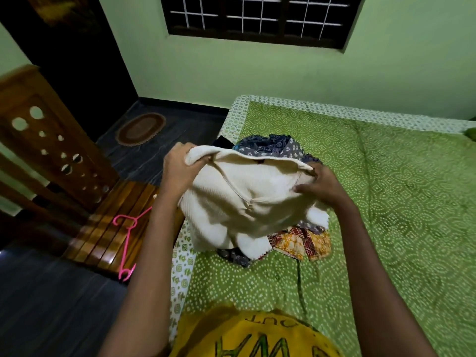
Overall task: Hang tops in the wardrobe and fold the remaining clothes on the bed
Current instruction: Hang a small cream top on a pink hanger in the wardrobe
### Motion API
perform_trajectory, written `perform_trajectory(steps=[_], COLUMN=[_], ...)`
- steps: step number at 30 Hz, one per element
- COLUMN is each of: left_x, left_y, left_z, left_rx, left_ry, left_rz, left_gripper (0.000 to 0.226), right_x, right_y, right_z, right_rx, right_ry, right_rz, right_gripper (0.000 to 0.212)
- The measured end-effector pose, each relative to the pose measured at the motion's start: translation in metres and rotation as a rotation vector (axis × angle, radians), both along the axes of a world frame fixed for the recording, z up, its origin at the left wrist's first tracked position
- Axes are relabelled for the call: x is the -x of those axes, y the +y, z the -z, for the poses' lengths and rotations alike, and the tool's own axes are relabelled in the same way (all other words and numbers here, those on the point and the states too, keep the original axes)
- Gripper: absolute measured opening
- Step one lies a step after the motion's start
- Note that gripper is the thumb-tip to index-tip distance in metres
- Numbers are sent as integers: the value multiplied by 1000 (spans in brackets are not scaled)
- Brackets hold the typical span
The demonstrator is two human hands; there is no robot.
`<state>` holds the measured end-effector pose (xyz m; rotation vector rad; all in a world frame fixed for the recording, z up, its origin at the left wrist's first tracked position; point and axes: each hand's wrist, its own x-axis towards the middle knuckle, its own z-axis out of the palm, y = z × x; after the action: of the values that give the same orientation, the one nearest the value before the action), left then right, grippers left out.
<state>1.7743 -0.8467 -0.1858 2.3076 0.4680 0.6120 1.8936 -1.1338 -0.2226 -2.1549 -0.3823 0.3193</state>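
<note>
I am gripping the cream top (247, 199) with both hands, left hand (180, 166) and right hand (319, 181) fingers curled on its upper edge, holding it above the clothes pile (298, 240) on the bed (386, 202).

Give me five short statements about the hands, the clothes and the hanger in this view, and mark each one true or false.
1. Both the left hand and the right hand grip the cream knitted top. True.
2. The pink hanger is inside the top. False: it lies on the wooden bench.
3. Patterned clothes lie beneath the top. True.
4. The bedsheet is plain blue. False: green, white-dotted.
5. The top lies folded flat. False: it is lifted.
</note>
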Motion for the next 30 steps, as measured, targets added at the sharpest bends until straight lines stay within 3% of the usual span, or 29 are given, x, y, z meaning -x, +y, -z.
perform_trajectory(steps=[3,6,10,15,17,19,20,23,26,28,30], left_x=[1,5,23,48,56,65,69,70,67,67,68], left_y=[7,7,8,-6,-3,3,7,15,10,7,8], left_z=[-7,-15,-6,22,23,20,23,35,54,76,106], left_rx=[46,77,231,430,575,543,535,697,625,529,496], left_ry=[-10,-47,116,171,483,958,1070,954,798,849,946], left_rz=[42,104,282,181,239,388,429,360,225,225,242], left_gripper=[14,10,14,17,20,28,31,41,23,21,22], right_x=[-16,-20,2,43,53,58,60,46,29,28,33], right_y=[-5,-7,-16,-18,-20,-23,-24,-25,-27,-26,-24], right_z=[-7,-13,-9,22,22,16,12,23,49,61,72], right_rx=[71,50,91,-16,12,143,203,233,332,397,537], right_ry=[-217,-251,8,293,541,776,827,831,534,509,580], right_rz=[30,74,-39,-14,-86,-223,-261,-206,-177,-189,-253], right_gripper=[12,7,14,21,13,14,12,17,28,19,23])
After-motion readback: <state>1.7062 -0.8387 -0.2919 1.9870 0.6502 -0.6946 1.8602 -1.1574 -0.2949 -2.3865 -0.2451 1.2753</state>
